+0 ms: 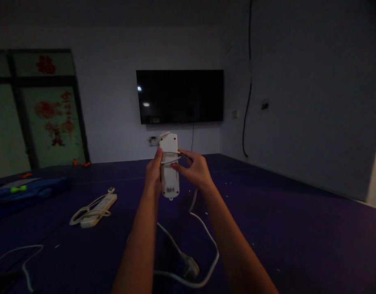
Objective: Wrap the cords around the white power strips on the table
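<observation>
A white power strip (170, 179) is held up on end in front of me, its back with a barcode label and screws facing the camera. My left hand (154, 169) grips its left edge, thumb upward. On the right, my right hand (195, 165) pinches the white cord (174, 159), which wraps across the strip's middle; the thumb rests at the strip's face. From there the loose cord hangs down and curves over the purple surface (285, 228). Its plug (190, 267) lies between my forearms, partly in shadow.
Left of my arms lies another white power strip (99, 212) with its cord bundled around it. Blue fabric (50, 190) and a white cable (25, 265) are farther left. A television (180, 96) hangs on the wall ahead, and a black cable (247, 114) hangs at right.
</observation>
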The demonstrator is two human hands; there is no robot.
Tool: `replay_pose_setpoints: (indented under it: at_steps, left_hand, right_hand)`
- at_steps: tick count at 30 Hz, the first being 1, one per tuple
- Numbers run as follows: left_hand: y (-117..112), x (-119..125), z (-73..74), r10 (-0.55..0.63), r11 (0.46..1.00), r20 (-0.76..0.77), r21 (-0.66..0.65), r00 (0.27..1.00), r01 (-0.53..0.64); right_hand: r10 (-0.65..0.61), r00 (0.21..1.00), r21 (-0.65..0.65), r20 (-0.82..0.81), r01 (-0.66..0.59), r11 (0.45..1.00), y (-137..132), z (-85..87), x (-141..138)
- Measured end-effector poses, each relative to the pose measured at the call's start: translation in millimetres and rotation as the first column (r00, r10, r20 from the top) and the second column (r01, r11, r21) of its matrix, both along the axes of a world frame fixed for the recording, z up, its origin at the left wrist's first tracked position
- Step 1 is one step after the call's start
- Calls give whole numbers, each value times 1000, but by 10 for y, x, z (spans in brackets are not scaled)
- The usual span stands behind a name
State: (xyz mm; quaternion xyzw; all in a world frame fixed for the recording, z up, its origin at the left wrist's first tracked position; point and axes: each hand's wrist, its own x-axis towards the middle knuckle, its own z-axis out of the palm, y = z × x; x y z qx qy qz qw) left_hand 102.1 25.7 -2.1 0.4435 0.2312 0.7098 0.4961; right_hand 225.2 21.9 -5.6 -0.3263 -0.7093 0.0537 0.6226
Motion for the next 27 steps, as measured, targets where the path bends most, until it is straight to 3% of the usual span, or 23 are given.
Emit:
replay_pose_setpoints:
  at_steps: [3,4,6,10,12,16,20,24,27]
  left_hand:
    - [47,36,-28,355,932,68,47,932,-359]
    - [49,47,-27,420,903,69,67,905,-424]
    - [32,68,-7,436,890,66,119,897,-441]
    - [-60,128,63,241,927,86,273,967,-256]
    - [-108,160,82,213,921,103,311,972,-235]
    - [-154,148,87,200,938,189,248,961,-244]
    - [-161,-8,105,61,978,264,178,963,-111]
    - [-232,-228,133,-108,982,232,177,967,67]
    - [-299,-363,136,-308,940,127,195,943,281]
  right_hand:
    - [-138,988,83,-66,143,986,-17,-24,-126]
    - [-176,982,102,-76,183,978,-40,-31,-171]
    - [-238,968,137,-79,247,959,-97,-43,-253]
    - [-287,954,181,-88,299,937,-189,-72,-342]
    - [-270,959,186,-87,282,941,-210,-75,-352]
    - [-173,985,218,-26,174,960,-239,-21,-331]
    - [-20,998,285,54,4,959,-260,79,-237]
    - [-24,998,208,-64,37,977,-152,95,-48]
    - [-123,987,66,-99,130,989,46,-6,93]
